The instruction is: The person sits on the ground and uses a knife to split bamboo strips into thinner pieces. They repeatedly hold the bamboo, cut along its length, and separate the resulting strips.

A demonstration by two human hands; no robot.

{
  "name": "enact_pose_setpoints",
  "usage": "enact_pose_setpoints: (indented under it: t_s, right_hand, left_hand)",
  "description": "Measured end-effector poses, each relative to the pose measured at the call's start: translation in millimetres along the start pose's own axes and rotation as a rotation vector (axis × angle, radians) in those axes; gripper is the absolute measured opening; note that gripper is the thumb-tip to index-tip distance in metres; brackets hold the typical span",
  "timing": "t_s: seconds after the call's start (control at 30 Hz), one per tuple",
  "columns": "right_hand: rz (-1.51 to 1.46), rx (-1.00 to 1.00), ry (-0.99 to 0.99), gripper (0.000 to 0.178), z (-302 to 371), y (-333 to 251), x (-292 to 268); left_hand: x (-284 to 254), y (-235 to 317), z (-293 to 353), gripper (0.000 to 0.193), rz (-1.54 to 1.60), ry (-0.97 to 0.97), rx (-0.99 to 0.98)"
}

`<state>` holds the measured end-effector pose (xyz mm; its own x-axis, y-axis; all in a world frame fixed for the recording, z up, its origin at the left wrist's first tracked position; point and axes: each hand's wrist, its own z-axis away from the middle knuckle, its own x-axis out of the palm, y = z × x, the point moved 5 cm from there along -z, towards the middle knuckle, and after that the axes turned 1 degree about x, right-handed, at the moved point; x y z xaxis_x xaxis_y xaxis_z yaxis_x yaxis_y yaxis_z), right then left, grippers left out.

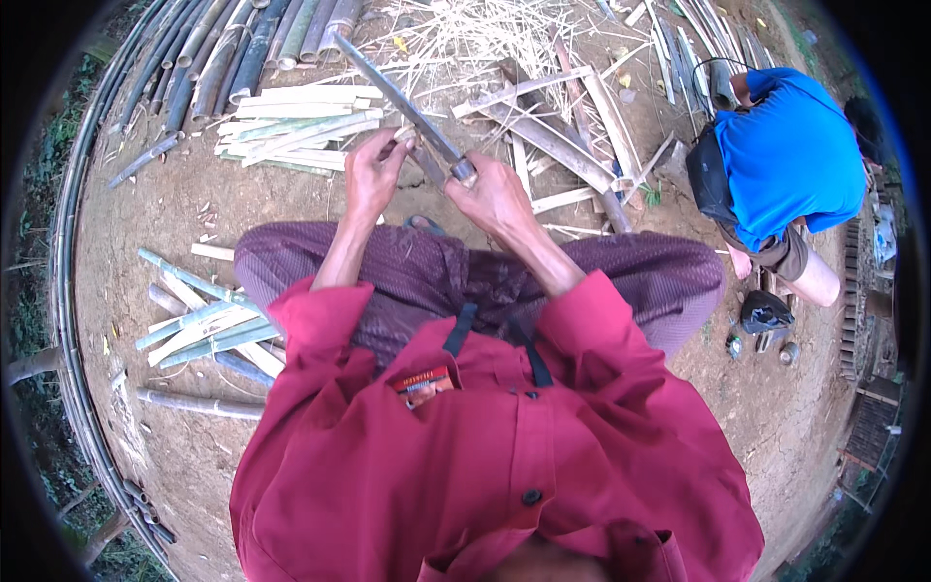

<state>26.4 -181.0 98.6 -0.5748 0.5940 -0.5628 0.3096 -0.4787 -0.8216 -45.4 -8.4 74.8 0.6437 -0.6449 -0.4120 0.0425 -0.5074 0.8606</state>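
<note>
My right hand (490,194) is wrapped round the handle of a long machete (396,95), its blade slanting up and away to the left. Close to the blade's left side, my left hand (373,173) pinches a short pale piece of bamboo (405,134) between thumb and fingers. Whether blade and bamboo touch, I cannot tell. A dark flat strip (427,167) runs between the two hands, its ends partly hidden. Just beyond my left hand lies a stack of pale split bamboo strips (308,118) on the ground.
Bamboo poles (233,58) lie at the far left, with thin shavings (475,44) at the far middle. Split bamboo halves (553,145) rest ahead on the right. More cut pieces (208,330) lie beside my left knee. A person in a blue shirt (800,145) bends over at the right.
</note>
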Motion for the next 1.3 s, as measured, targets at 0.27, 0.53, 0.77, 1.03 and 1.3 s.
enact_pose_setpoints:
  t_s: [0.27,0.53,0.77,1.03,1.3]
  right_hand:
    - [0.083,-0.019,-0.102,0.034,-26,28,37]
    - [0.132,-0.127,-0.186,0.037,-35,24,54]
    - [-0.218,0.123,-0.444,0.030,-16,41,50]
    - [0.196,-0.141,-0.140,0.030,-14,14,39]
    - [0.230,0.028,-0.302,0.033,-18,44,42]
  left_hand:
    - [-15,-43,-6,0.018,0.030,0.012,-0.084]
    - [-61,-86,-3,0.025,-0.063,0.082,-0.189]
    - [-53,-77,-1,0.034,-0.050,0.025,-0.137]
    - [-35,-47,14,0.024,-0.111,0.080,-0.152]
    - [-33,-45,16,0.018,-0.025,0.099,-0.181]
